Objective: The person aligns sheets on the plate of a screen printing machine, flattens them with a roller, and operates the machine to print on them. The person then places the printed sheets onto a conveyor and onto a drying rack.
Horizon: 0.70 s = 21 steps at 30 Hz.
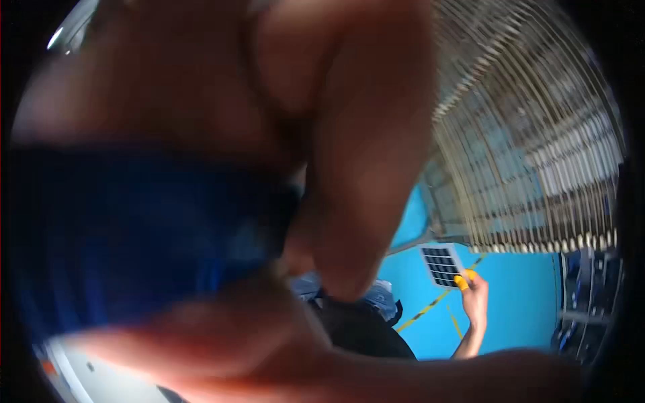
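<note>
My right hand (476, 295) is at the lower right, with yellow covers on its fingertips. It pinches the lower corner of a small pale-edged panel (441, 266) marked with a grid of dark rectangles. A very large, blurred hand (369, 148) fills the left and centre, right up against the lens; it appears to be my left. Its fingers are smeared, so their closure does not show. Beside them lies a dark blue, blurred surface (134, 235), possibly cloth, and I cannot tell whether the hand grips it.
Below is a bright blue floor (524, 302) with yellow-and-black striped tape (423, 312). A rack of many pale metal rods (510, 127) rises at the upper right. Dark shelving (584, 309) stands at the right edge. Dark clothing (363, 329) shows at the lower middle.
</note>
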Each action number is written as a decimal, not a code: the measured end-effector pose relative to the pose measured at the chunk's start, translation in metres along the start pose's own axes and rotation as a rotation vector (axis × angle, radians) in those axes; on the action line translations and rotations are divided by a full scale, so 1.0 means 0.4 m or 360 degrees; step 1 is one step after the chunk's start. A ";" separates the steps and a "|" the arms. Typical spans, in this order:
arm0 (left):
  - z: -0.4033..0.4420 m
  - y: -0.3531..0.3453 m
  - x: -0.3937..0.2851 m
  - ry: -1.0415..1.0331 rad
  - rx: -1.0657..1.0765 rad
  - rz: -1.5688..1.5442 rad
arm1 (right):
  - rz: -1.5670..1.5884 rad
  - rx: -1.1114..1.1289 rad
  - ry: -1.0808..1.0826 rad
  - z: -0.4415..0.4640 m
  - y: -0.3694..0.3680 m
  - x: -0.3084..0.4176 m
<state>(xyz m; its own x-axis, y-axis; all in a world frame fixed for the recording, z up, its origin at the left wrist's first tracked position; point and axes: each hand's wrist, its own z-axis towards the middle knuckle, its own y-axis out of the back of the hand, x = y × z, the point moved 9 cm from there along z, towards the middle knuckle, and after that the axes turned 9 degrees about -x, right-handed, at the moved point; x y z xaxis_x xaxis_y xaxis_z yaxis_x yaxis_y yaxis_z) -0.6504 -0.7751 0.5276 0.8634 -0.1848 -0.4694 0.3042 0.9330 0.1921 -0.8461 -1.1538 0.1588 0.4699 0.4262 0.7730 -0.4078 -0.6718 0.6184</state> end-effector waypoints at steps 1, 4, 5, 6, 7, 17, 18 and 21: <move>-0.006 0.065 0.010 0.0006 -0.0016 0.0064 | 0.0057 -0.0007 -0.0061 0.005 -0.041 0.044; -0.017 0.181 0.007 0.0032 -0.0109 0.0275 | -0.0235 0.0108 0.0002 0.043 -0.122 0.129; -0.024 0.252 0.015 0.0029 -0.0170 0.0336 | -0.0181 0.0156 0.0097 0.059 -0.182 0.199; -0.037 0.317 0.007 0.0008 -0.0240 0.0391 | -0.0101 0.0204 0.0224 0.079 -0.248 0.267; -0.046 0.362 0.001 0.0013 -0.0282 0.0435 | -0.0003 0.0271 0.0318 0.079 -0.320 0.319; -0.137 0.503 -0.122 -0.0069 -0.0612 0.0694 | -0.0436 0.0681 0.0981 0.031 -0.557 0.685; -0.149 0.491 -0.175 -0.0088 -0.0643 0.0753 | -0.0386 0.0728 0.0971 0.007 -0.542 0.709; -0.166 0.480 -0.270 -0.0121 -0.0751 0.0953 | -0.0331 0.0817 0.1139 -0.026 -0.548 0.720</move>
<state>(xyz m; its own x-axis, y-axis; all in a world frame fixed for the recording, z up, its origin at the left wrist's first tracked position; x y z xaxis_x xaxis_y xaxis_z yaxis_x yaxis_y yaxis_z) -0.7119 -0.5556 0.5579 0.8573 0.3892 -0.3371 -0.4137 0.9104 -0.0011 -0.6295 -0.8773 0.2473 -0.1743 0.7289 0.6621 0.1106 -0.6536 0.7487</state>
